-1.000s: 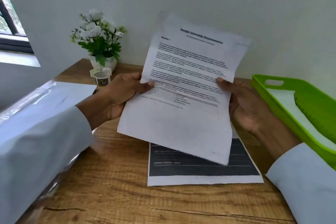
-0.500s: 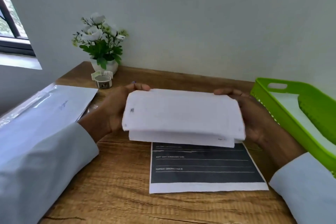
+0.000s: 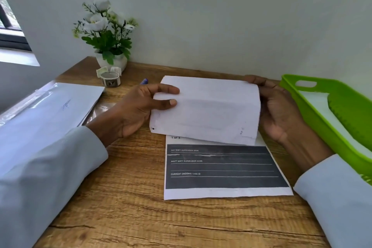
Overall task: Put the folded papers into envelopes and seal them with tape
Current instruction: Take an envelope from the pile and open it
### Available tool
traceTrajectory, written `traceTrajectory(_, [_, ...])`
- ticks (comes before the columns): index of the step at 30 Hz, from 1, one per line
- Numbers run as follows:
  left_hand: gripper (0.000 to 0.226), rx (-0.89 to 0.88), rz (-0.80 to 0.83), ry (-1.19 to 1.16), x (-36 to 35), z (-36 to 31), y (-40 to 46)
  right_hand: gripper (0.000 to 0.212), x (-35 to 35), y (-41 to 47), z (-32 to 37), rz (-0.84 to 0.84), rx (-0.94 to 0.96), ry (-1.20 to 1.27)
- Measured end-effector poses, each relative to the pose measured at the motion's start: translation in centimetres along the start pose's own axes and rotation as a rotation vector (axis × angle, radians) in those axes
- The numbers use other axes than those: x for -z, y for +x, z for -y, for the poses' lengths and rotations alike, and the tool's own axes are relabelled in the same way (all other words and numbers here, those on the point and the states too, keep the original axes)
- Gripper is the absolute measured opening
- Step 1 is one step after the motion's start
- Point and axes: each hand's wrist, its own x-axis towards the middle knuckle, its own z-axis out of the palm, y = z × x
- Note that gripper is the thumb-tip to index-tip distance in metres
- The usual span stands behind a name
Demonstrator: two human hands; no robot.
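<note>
Folded paper (image 3: 207, 109) is held just above the printed sheet (image 3: 225, 169) on the wooden desk (image 3: 141, 217). Left hand (image 3: 138, 108) pinches its left edge, thumb and forefinger on top. Right hand (image 3: 279, 110) cups its right edge, fingers curled behind. Envelopes (image 3: 50, 106) lie left of the sheet, a tape roll (image 3: 110, 79) behind them, a green tray (image 3: 330, 119) to the right.

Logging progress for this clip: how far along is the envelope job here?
Early. Done: one sheet is folded. In hand: the left hand and right hand grip that folded paper above the desk. Left: it is not yet in an envelope; the envelopes lie at the left, the tape roll sits untouched by the flower pot, and a printed form lies unfolded.
</note>
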Motion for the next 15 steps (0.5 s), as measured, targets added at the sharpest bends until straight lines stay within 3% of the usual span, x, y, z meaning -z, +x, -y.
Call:
traceTrajectory(7, [0.045,-0.212,-0.228,0.176,0.9,-0.2,0.4,0.02,0.9,-0.5,-0.3,0.236,0.106,-0.105])
traceTrajectory(9, [0.046,-0.235,-0.251,0.2,0.6,-0.3,0.4,0.033,0.7,-0.7,-0.8,0.273,0.121,-0.154])
traceTrajectory(12, [0.046,-0.286,-0.294,0.362,0.5,-0.4,0.2,0.043,0.3,-0.6,-1.5,0.209,0.147,-0.329])
traceTrajectory(15, [0.038,-0.335,-0.32,0.535,0.4,-0.6,-0.1,0.031,0.3,-0.4,-1.6,0.109,0.218,-0.474])
